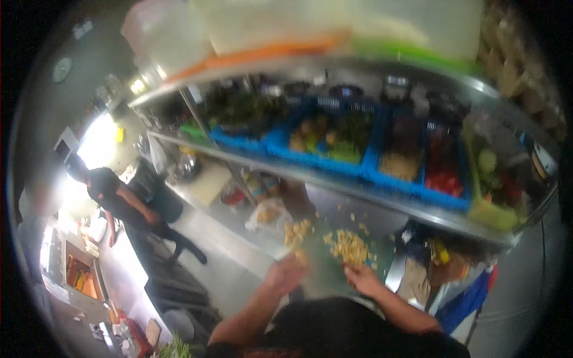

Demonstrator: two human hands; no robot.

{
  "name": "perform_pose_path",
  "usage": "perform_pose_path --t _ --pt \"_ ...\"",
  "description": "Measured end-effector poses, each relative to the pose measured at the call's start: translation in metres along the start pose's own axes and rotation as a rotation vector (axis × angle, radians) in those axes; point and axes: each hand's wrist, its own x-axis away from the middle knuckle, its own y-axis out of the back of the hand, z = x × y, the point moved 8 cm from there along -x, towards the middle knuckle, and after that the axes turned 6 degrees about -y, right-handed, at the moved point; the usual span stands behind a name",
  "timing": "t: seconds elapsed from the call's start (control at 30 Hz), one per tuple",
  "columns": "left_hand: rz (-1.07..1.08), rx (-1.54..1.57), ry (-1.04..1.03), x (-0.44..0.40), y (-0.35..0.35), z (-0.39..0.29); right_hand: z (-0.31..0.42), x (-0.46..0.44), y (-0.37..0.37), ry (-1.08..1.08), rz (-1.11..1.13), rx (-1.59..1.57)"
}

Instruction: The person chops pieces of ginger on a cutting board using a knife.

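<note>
We saw the pieces (351, 246), pale yellow and cut small, in a loose pile on the green board (325, 274), with a few strays around it. We judged each one light and fairly firm, perhaps damp enough to slide, and likely to crumble if squeezed hard; the best hold seemed a loose scoop from beneath the pile, or a light pinch on the sides of a single piece. From the pile, our right hand (363, 279) was at six o'clock, just beside its near edge, its fingers drawn in; we could not tell whether they had hold of anything. Our left hand (286, 274) was at eight o'clock, curled and blurred, its opening and contents equally unclear. A smaller heap (296, 231) lay towards ten o'clock, with a white bag (255, 224) beyond it. At twelve, blue baskets (322, 161) of produce stood on a shelf (358, 192). Well apart, at nine, we saw another person (128, 206).
</note>
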Motion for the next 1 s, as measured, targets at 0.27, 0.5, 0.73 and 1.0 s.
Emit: perform_pose_path --t 0.27,0.5,0.73,1.0 --pt "0.036 -0.147 -0.130 -0.004 -0.060 -0.047 0.089 0.032 0.011 0.206 0.043 -0.008" --pt "-0.116 -0.287 -0.204 0.003 -0.065 -0.045 0.118 0.042 0.007 0.411 -0.004 0.117" --pt "-0.111 -0.282 -0.177 0.007 -0.053 -0.038 0.109 0.033 0.003 0.483 -0.025 0.217" --pt "-0.130 -0.316 -0.085 0.019 -0.047 -0.037 0.023 0.005 0.014 0.097 0.029 0.088"
